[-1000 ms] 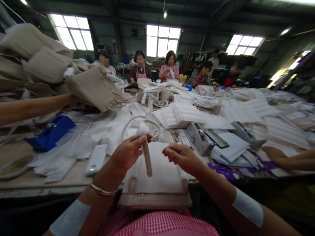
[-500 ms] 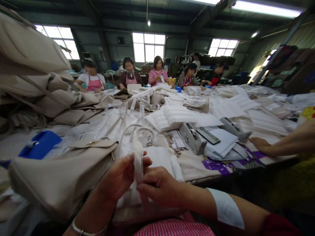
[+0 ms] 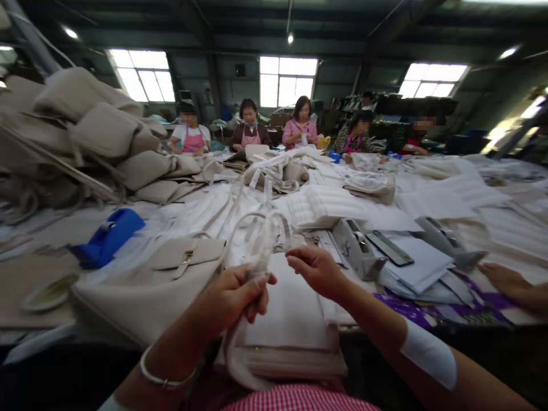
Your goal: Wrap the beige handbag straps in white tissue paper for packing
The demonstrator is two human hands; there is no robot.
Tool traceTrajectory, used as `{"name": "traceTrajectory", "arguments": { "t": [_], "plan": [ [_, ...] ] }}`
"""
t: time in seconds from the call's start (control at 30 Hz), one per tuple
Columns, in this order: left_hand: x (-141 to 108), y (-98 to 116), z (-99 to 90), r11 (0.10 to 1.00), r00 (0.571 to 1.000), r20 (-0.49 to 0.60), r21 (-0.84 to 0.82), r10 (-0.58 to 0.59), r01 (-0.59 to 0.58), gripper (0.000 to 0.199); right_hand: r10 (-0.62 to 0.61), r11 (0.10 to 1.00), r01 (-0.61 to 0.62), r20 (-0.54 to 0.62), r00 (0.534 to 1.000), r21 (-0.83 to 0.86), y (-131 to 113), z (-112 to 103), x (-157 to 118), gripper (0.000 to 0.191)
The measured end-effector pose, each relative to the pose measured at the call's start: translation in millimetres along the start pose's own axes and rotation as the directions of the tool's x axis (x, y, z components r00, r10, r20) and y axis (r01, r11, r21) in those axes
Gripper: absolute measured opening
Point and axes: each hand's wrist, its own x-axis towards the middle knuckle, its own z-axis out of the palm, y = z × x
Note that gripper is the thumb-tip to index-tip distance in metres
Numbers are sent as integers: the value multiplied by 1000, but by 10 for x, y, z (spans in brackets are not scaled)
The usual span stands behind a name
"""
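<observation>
My left hand (image 3: 246,294) is closed around a beige bag strap (image 3: 268,242) with translucent wrapping on it. The strap stands up in a blurred loop above the hand. To its right, my right hand (image 3: 319,271) is raised with its fingers drawn together; whatever they hold, if anything, cannot be made out. Below both hands lies a beige bag (image 3: 295,362) with a white foam sheet (image 3: 291,317) across it. Another beige handbag (image 3: 145,291), with a flap and a gold clasp, sits left of my left hand.
A blue tape dispenser (image 3: 107,237) stands at left, before a heap of beige bags (image 3: 103,131). Grey tape dispensers (image 3: 357,248), a phone (image 3: 389,248) and papers (image 3: 419,260) lie at right. A co-worker's hand (image 3: 509,285) rests at the right edge. Several people sit across the table.
My right hand has left the wrapped strap and moved up and right. My left hand has closed round the strap. The camera view has turned left.
</observation>
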Motion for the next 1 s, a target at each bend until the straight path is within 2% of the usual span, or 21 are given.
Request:
{"name": "traceTrajectory", "arguments": {
  "t": [0.1,0.23,0.27,0.37,0.43,0.5,0.57,0.63,0.67,0.7,0.77,0.8,0.83,0.9,1.0],
  "plan": [
    [-44,-108,74,998,996,77,61,-37,33,40,131,969,-153,122,984,193,-13,89,43,26],
    [-86,-309,110,997,986,156,53,-56,48,45,312,876,-320,83,946,360,13,159,56,26],
    [-100,-365,108,997,985,160,62,-62,53,44,341,820,-362,130,931,444,14,164,58,28],
    [-150,-503,103,993,990,113,95,-79,68,40,336,566,-523,401,852,637,-36,210,36,37],
    [-196,-550,105,990,993,82,122,-88,78,38,320,483,-579,483,815,657,-101,290,-11,41],
    [-266,-563,99,987,993,88,146,-81,67,38,337,486,-608,507,793,628,-161,395,-68,38],
    [-374,-558,55,981,997,79,192,-23,8,39,362,499,-622,507,782,603,-185,490,-111,35],
    [-529,-552,-56,939,990,-43,325,135,-114,36,387,516,-598,456,802,613,-159,548,-129,32],
    [-622,-549,-141,883,954,-147,435,260,-174,33,400,532,-575,414,817,621,-130,560,-130,31],
    [-721,-548,-242,802,881,-248,559,402,-209,33,415,549,-558,377,828,622,-94,563,-130,30],
    [-917,-550,-471,623,667,-380,765,641,-164,40,439,574,-547,335,834,610,-21,551,-133,31],
    [-1005,-554,-583,550,592,-395,829,703,-100,45,447,579,-550,330,831,601,10,541,-139,32],
    [-1080,-563,-684,474,573,-377,880,728,-24,49,452,584,-556,332,828,591,33,532,-149,33],
    [-1185,-597,-830,341,585,-372,925,721,168,51,454,602,-560,333,826,570,60,518,-175,35],
    [-1241,-681,-892,240,568,-482,861,667,449,60,452,629,-551,320,833,548,81,513,-210,37]
  ]
}}
